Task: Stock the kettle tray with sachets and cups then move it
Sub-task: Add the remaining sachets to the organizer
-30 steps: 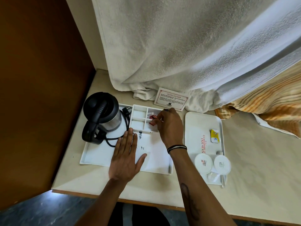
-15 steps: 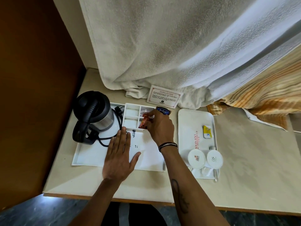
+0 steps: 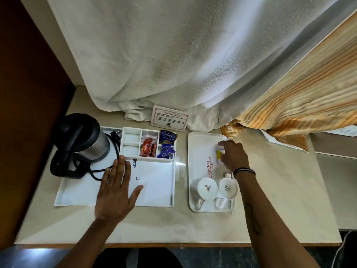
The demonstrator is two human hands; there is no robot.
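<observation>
The white kettle tray (image 3: 154,190) lies on the counter with a black and steel kettle (image 3: 85,140) at its left. Its divider box (image 3: 131,144) holds red coffee sachets (image 3: 147,149) and blue Tetley tea sachets (image 3: 167,137). My left hand (image 3: 117,188) rests flat on the tray floor, fingers apart. To the right, a white serving tray (image 3: 201,149) carries two upturned white cups (image 3: 204,188) (image 3: 228,187). My right hand (image 3: 233,155) hovers over a small yellow sachet (image 3: 219,153) on that tray, fingers touching it; I cannot tell if it is gripped.
A white towel (image 3: 173,64) hangs down behind both trays, with a printed card (image 3: 170,120) leaning against it. A striped orange cloth (image 3: 299,101) drapes at the right. A brown wooden panel (image 3: 29,113) borders the counter's left side. The kettle's black cord (image 3: 114,144) loops on the tray.
My right hand has let go of the sachets in the divider box and moved right to the yellow sachet on the serving tray. My left hand has stayed flat on the kettle tray.
</observation>
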